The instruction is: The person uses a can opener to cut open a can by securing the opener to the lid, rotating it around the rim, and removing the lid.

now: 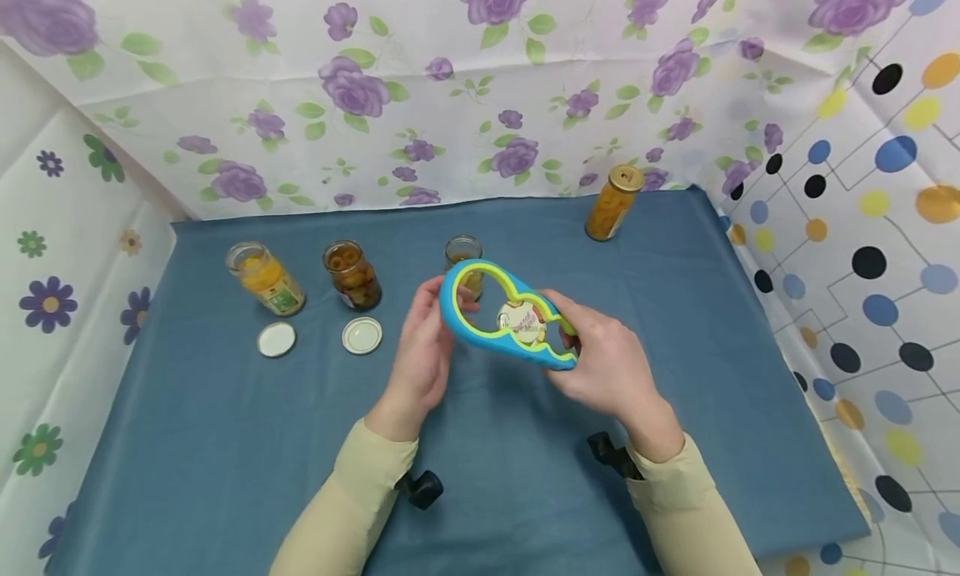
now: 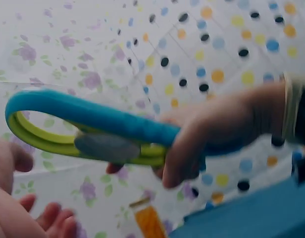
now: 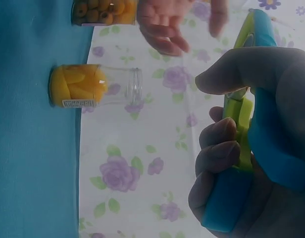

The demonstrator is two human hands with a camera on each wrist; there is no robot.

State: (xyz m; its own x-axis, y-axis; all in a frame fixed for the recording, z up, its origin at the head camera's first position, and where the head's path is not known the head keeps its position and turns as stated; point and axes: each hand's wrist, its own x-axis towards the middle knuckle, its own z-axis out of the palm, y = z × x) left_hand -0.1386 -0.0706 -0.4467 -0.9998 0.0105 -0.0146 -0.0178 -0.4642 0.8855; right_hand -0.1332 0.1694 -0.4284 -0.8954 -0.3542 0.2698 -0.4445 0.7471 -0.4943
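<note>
Glass jar of orange pieces (image 1: 268, 280), mouth uncovered, stands on the table (image 1: 210, 443) beyond and left of the left grip (image 1: 423, 343). First loose lid (image 1: 277, 339) sits just on its near side, probably parked there to keep the pair matched. Next, dark jar (image 1: 352, 277) of round brown pieces, also uncovered, closer to the left grip; second loose lid (image 1: 362, 335) just in front, same logic. Left grip: empty, fingers apart, near the round end of the blue-green opener (image 2: 100, 116) but clear of it per its wrist view; looks ready to steady, bears no load. Third jar (image 1: 462, 249): beyond the grips, part hidden by the opener, no lid visible on it. Opener: off the table, between the grips, legs clamped in the right grip (image 1: 600, 351), round end free. Printed lid (image 1: 522, 322) sits lodged inside it; leg squeeze probably holds it. Capped jar (image 1: 613, 205): beyond the right grip, well apart, presumably out of the way.
</note>
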